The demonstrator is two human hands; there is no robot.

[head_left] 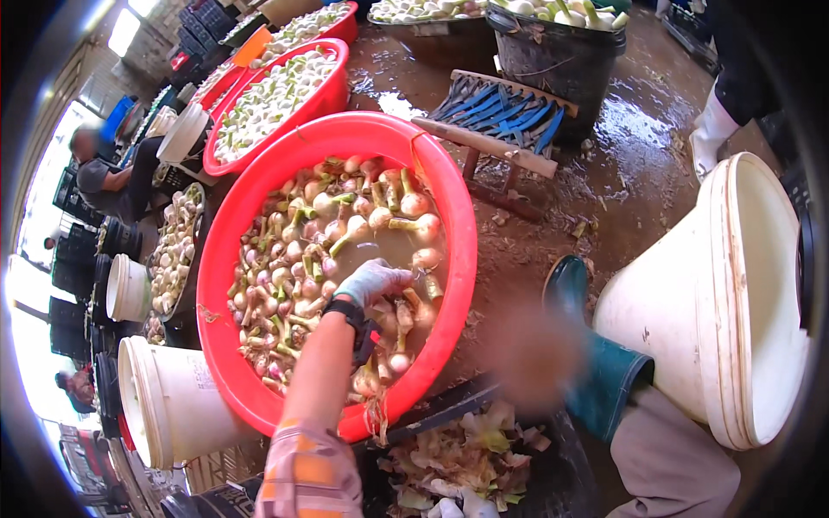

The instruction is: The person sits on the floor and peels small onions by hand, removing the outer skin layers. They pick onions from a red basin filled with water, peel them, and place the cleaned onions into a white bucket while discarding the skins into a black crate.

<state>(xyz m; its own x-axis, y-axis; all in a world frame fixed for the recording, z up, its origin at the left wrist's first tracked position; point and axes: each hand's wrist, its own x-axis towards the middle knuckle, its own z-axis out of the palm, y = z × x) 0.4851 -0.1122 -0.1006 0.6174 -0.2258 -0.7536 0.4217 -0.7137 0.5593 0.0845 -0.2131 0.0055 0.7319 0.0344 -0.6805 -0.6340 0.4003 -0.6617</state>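
Observation:
My left hand (pixel 373 281), in a pale glove with a dark watch (pixel 352 326) at the wrist, reaches into a large red basin (pixel 455 216) of murky water. Fresh garlic bulbs (pixel 298 276) with trimmed green stems crowd the basin. The hand's back faces up; its fingers bend down among the bulbs, and their grip is hidden. Closest to the fingertips is a bulb (pixel 426 259) near the right wall. At the bottom edge, what looks like my right hand (pixel 466 503) in a white glove shows only in part, over a heap of peeled skins (pixel 466 457).
White buckets (pixel 186 401) (pixel 682 302) flank the basin. Beyond it are a low stool (pixel 496 112) with blue straps, a black tub (pixel 557 65) and another red basin (pixel 332 78) of garlic. My green boot (pixel 604 380) rests on wet, muddy floor. A person (pixel 108 177) sits far left.

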